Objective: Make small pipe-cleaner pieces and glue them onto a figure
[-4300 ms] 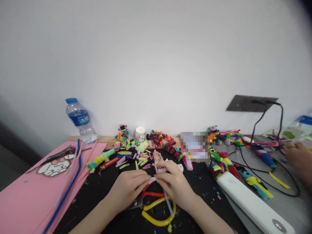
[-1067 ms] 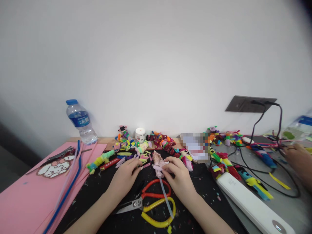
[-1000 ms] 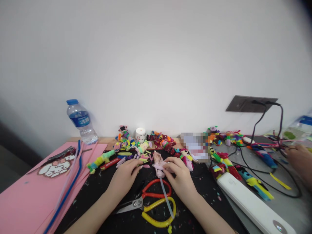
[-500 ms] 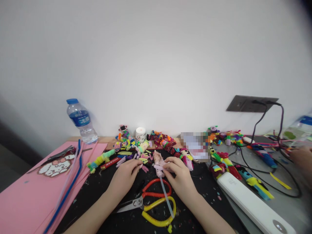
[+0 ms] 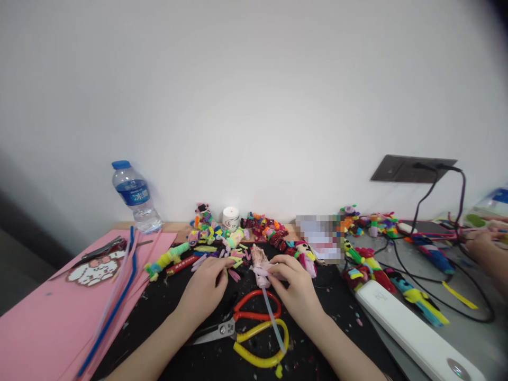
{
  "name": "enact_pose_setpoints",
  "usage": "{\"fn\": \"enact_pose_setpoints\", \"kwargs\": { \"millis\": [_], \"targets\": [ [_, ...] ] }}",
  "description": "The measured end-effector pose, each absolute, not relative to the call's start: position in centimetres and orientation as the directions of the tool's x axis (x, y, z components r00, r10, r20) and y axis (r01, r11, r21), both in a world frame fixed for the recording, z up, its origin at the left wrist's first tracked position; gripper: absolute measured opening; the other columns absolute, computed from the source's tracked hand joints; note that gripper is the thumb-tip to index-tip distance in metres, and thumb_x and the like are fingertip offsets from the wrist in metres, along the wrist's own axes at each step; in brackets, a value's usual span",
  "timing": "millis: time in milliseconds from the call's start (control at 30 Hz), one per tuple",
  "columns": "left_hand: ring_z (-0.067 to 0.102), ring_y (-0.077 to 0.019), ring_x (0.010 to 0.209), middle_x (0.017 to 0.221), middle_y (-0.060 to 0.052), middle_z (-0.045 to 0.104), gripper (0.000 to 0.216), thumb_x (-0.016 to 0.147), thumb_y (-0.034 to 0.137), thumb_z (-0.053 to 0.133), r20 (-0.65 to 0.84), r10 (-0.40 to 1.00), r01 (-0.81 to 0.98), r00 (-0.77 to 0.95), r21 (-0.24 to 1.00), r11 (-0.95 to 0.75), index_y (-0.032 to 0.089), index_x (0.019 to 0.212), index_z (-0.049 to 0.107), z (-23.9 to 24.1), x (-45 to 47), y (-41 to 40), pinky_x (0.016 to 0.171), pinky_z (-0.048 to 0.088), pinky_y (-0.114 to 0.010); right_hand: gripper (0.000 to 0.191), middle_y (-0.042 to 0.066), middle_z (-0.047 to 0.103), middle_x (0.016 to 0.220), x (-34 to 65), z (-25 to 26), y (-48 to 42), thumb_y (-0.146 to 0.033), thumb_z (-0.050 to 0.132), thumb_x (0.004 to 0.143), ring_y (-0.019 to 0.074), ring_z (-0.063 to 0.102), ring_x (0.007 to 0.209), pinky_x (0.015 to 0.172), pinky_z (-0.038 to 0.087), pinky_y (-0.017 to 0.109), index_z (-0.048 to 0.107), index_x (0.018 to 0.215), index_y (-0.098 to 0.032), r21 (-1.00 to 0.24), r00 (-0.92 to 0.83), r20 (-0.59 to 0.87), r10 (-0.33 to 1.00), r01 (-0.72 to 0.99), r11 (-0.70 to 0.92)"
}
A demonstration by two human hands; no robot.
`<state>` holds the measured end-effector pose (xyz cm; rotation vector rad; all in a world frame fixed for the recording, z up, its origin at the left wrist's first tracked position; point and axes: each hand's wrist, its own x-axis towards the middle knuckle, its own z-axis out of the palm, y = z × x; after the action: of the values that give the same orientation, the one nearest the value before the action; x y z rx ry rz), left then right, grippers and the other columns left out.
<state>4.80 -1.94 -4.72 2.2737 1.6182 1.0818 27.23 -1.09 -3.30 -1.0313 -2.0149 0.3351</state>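
Observation:
My right hand (image 5: 291, 283) is closed, its fingertips pinching a small pink fuzzy pipe-cleaner figure (image 5: 260, 278) with a brownish top. A pale translucent stick (image 5: 272, 315) extends from the figure's lower end towards me, across the scissors' handles. To the left, my left hand (image 5: 206, 280) rests over a pile of short cut pipe-cleaner pieces (image 5: 235, 274), thumb and index finger slightly apart; nothing shows between them. Below both hands lie scissors (image 5: 226, 329) with one red and one yellow handle loop, on a black mat (image 5: 159, 317).
Several colourful pipe-cleaner figures (image 5: 304, 256) line the wall side. At left are a water bottle (image 5: 137, 198), pink sheets (image 5: 39, 323) and long pipe cleaners (image 5: 115, 323). At right lie a white elongated device (image 5: 413, 328), black cables and another person's hand (image 5: 482, 241).
My left thumb and index finger have parted slightly over the cut pieces. My right hand keeps its hold on the figure. The other person's hand has shifted at the right edge.

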Motion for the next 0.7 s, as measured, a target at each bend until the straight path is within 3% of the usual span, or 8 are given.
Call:
{"fn": "enact_pose_setpoints", "kwargs": {
  "millis": [200, 333, 533, 700],
  "targets": [
    [0.061, -0.0192, 0.089, 0.096, -0.005, 0.065, 0.024, 0.078, 0.013, 0.052, 0.401, 0.878, 0.684, 0.262, 0.565, -0.462, 0.021, 0.099, 0.06, -4.2, 5.2, -2.25, 0.081, 0.048, -0.035, 0.014, 0.008, 0.059, 0.095, 27.26, -3.12, -1.03, -0.009, 0.053, 0.078, 0.0219, 0.058, 0.087, 0.072, 0.053, 0.036, 0.062, 0.079, -0.019, -0.558, -0.329, 0.547, 0.77, 0.542, 0.628],
    [0.059, -0.0164, 0.082, 0.088, -0.003, 0.062, 0.015, 0.081, 0.012, 0.049, 0.335, 0.889, 0.666, 0.311, 0.591, -0.456, 0.02, 0.085, 0.06, -3.81, 5.44, -2.43, 0.075, 0.047, -0.03, 0.014, 0.008, 0.059, 0.095, 27.28, -3.04, -1.07, -0.008, 0.052, 0.078, 0.022, 0.058, 0.087, 0.072, 0.052, 0.037, 0.062, 0.079, -0.019, -0.567, -0.33, 0.537, 0.776, 0.54, 0.622],
    [0.058, -0.0162, 0.072, 0.077, -0.001, 0.061, 0.01, 0.078, 0.012, 0.05, 0.34, 0.906, 0.672, 0.254, 0.612, -0.418, 0.019, 0.077, 0.056, -4.19, 5.28, -2.16, 0.068, 0.047, -0.028, 0.014, 0.008, 0.059, 0.094, 27.32, -3.2, -1.16, -0.008, 0.052, 0.078, 0.0219, 0.058, 0.087, 0.072, 0.052, 0.036, 0.061, 0.079, -0.018, -0.563, -0.332, 0.539, 0.774, 0.541, 0.625],
    [0.063, -0.0172, 0.073, 0.079, -0.001, 0.068, 0.01, 0.076, 0.017, 0.054, 0.324, 0.943, 0.591, 0.084, 0.746, -0.308, 0.02, 0.081, 0.061, -4.01, 4.94, -1.98, 0.069, 0.05, -0.028, 0.014, 0.008, 0.059, 0.093, 27.38, -3.28, -1.0, -0.007, 0.052, 0.077, 0.0213, 0.057, 0.087, 0.073, 0.05, 0.035, 0.061, 0.079, -0.018, -0.552, -0.321, 0.557, 0.766, 0.546, 0.63]
  ]
}}
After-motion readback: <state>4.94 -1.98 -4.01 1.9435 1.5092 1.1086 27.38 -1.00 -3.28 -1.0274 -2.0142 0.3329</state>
